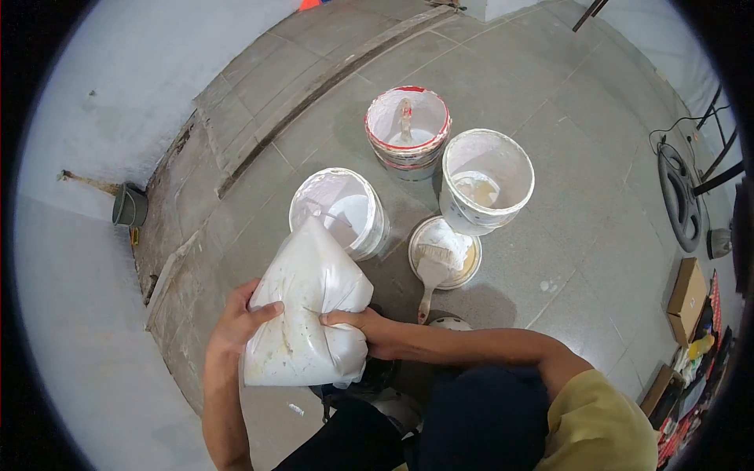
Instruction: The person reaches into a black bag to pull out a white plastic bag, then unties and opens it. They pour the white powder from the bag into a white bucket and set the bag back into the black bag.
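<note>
Between my two hands is a plump white plastic bag [302,314], its pointed corner tipped over the near rim of the left white bucket [373,216]. My left hand [239,320] grips the bag's left side, thumb on top. On the other side, my right hand [367,330] is closed around the bag, thumb pressing into its folds. White material shows inside the left bucket; whether any is leaving the bag I cannot make out. Right of the bag, a wide paint brush [433,275] rests across a round lid [475,271] smeared with white.
Behind stand a red-rimmed bucket [408,161] with a brush inside and another white bucket [510,177]. A small dark bucket [129,206] sits by the left wall. Along the right lie a cardboard box [687,298], a cable and assorted items. A raised ledge [314,90] crosses the floor.
</note>
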The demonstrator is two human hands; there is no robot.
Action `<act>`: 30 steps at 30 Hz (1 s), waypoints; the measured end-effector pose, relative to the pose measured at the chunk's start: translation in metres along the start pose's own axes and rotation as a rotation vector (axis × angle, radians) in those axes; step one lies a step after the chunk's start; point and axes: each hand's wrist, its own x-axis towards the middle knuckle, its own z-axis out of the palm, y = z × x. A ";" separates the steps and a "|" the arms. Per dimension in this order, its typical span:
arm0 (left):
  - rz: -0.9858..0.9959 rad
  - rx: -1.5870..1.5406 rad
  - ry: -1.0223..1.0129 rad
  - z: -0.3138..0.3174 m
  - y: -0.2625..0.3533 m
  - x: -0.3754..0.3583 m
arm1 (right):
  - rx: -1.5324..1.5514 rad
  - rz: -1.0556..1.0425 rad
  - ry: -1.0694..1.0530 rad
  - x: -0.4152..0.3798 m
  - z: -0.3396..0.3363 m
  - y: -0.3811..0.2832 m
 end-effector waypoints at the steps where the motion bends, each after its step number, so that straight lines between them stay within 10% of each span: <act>1: 0.002 -0.002 -0.013 0.001 0.001 0.001 | -0.002 -0.002 0.001 0.001 -0.001 0.001; 30: -0.005 0.143 0.086 0.016 0.008 -0.002 | -0.068 -0.033 0.150 0.017 -0.007 0.006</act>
